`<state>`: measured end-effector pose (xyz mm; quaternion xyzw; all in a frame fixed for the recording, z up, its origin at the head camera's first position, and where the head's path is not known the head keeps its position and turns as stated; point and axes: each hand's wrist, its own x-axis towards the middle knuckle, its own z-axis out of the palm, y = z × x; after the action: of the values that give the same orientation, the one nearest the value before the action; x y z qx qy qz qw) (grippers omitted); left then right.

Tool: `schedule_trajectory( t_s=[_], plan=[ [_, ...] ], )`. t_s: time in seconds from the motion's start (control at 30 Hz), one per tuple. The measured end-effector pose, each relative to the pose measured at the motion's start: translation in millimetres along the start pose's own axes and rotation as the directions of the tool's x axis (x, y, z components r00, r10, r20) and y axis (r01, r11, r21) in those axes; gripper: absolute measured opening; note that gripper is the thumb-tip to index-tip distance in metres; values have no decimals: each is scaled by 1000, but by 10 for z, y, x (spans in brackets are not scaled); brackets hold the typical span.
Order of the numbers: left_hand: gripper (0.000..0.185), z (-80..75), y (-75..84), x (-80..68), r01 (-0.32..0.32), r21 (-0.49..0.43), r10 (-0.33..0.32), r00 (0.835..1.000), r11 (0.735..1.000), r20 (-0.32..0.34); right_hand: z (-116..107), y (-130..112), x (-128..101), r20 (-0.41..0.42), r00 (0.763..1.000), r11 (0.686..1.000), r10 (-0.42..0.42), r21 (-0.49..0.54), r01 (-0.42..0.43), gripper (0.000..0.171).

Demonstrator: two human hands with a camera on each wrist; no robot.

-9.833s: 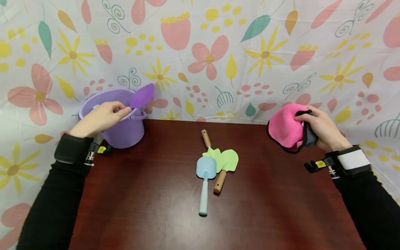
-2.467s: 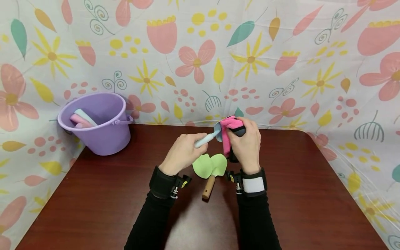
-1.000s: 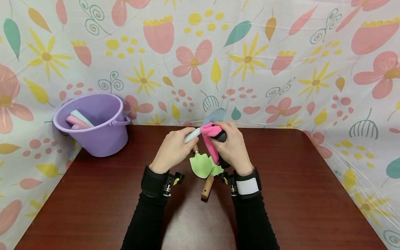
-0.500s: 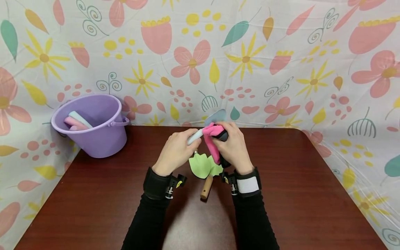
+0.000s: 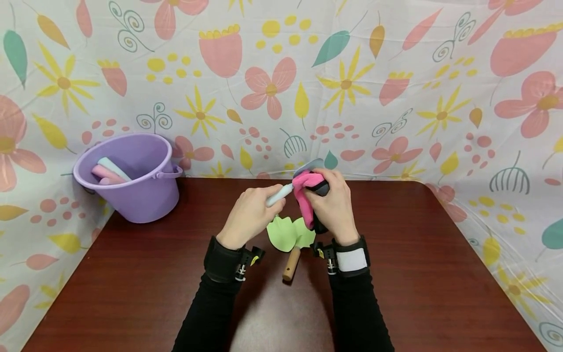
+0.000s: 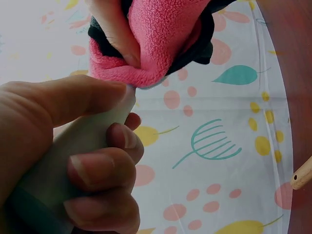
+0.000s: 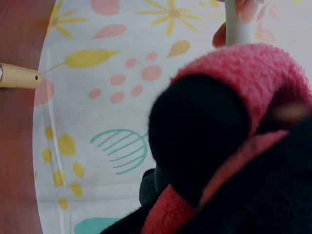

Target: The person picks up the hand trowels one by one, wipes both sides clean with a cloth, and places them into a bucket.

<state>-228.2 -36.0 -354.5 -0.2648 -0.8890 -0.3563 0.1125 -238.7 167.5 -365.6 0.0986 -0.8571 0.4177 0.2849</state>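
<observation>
In the head view, my left hand (image 5: 246, 215) grips the pale blue handle of a small shovel (image 5: 279, 195). The shovel's blade points up and away, partly covered by a pink cloth (image 5: 303, 195) with black edging and a dark grey back. My right hand (image 5: 336, 208) holds that cloth bunched around the lower blade. Up close in the left wrist view, the cloth (image 6: 156, 39) meets the top of the handle, right by my left thumb. Below the hands, two light green trowels (image 5: 281, 234) lie overlapping on the table, one wooden handle (image 5: 291, 264) towards me.
A lilac bucket (image 5: 154, 195) stands at the table's back left, with pink and pale blue handles (image 5: 113, 168) inside. A flower-print sheet (image 5: 264, 132) hangs behind the brown table (image 5: 418, 274).
The blue shovel, on the table at first, is now in my left hand, which has left the bucket. The purple scoop has dropped from sight there. Lately the blade has tilted and both hands shifted slightly right.
</observation>
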Motion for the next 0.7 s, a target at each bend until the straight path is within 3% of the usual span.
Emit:
schedule_trajectory(
  t_s=[0.37,0.7],
  plan=[
    [13,-2,22,-13,-16,6,16,999,1000,37,-48,106,19,-146,987,998,69,11,-68,42],
    [11,-10,-18,-22,-24,-55,27,998,998,62,-103,150,30,-250,962,994,107,36,-101,38]
  ],
)
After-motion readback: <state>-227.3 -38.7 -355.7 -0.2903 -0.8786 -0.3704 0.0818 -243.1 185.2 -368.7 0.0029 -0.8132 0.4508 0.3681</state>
